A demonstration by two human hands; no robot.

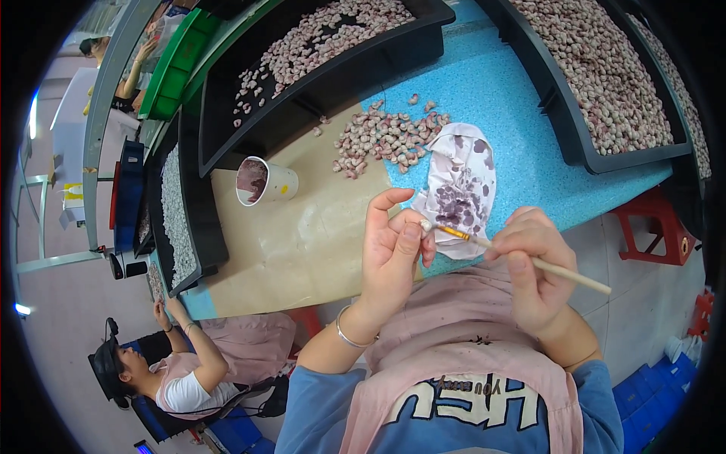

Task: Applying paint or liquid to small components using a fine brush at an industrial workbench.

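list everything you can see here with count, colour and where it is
small piece: one, pale, pinched in the left hand's fingers
brush: one, wooden handle with yellow band, in the right hand, tip at the piece
stained cloth: one, white with purple blots, on the blue table beyond the hands
loose pieces: a pile, pink-white, on the table by the cloth
paper cup: one, white, purple-stained inside, lying tilted on the tan sheet
black trays: several, filled with pink-white pieces, at the table's far side
red stool: one, right, under the table
co-worker: one, pink apron, seated lower left
left hand: one
right hand: one
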